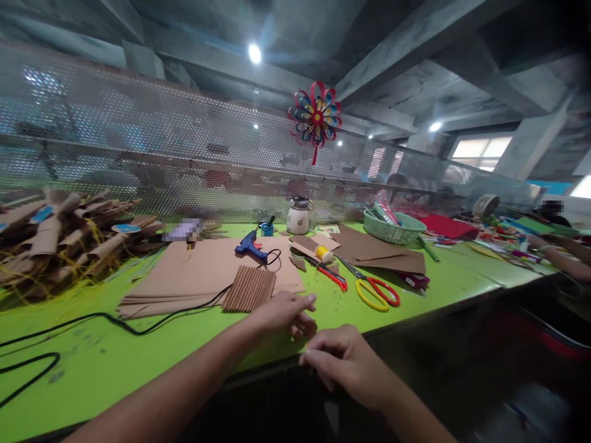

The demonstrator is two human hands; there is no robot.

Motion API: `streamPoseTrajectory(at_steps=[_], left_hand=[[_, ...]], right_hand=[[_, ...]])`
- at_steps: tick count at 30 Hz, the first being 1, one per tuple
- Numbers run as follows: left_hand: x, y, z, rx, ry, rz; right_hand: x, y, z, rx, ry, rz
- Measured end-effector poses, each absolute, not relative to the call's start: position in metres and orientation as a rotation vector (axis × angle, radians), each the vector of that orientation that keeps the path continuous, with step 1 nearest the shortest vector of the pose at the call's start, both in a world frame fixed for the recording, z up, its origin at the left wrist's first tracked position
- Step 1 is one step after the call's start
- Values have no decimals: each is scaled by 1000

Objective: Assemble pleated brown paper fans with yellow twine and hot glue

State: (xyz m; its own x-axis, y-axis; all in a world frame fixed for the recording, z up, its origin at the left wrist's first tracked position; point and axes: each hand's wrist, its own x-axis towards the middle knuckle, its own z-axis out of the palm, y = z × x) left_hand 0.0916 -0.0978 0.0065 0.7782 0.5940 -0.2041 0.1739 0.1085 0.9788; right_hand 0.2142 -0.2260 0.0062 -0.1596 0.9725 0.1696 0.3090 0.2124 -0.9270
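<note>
My left hand [289,312] hovers over the front of the green table, its thumb and fingers apart with nothing visible in them. Just beside it, past the table's front edge, my right hand [344,362] has thumb and forefinger pressed together; whatever may be between them is too small to make out. A corrugated cardboard piece [249,289] lies behind my left wrist. Farther back, a blue glue gun [252,247] rests on flat cardboard sheets [180,271]. Scissors [373,293] with yellow and red handles, a red utility knife [333,278] and a yellow thread spool [324,253] lie ahead of my hands.
Rolled cardboard pieces with yellow string [69,240] are heaped at the left. A black cord [138,329] crosses the green table [194,363]. Toward the back stand a white jar [298,218] and a green basket [392,230]. Another person's arm [566,261] reaches in at the far right.
</note>
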Motion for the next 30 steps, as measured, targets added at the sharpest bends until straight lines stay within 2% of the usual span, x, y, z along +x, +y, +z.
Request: streamPoseTrajectory(at_steps=[5, 11, 19, 23, 30], left_hand=[[93, -105, -2, 1219, 549, 374], [70, -107, 17, 1149, 549, 505], [11, -153, 23, 1967, 593, 509], [-7, -149, 25, 2268, 789, 798], [-24, -153, 59, 2363, 736, 1161]], right_hand=[[203, -208, 5, -1235, -1893, 605], [192, -207, 12, -1204, -2108, 446], [213, -207, 40, -1300, -1974, 570], [241, -173, 35, -1347, -2095, 714], [250, -101, 8, -1510, -2488, 379]])
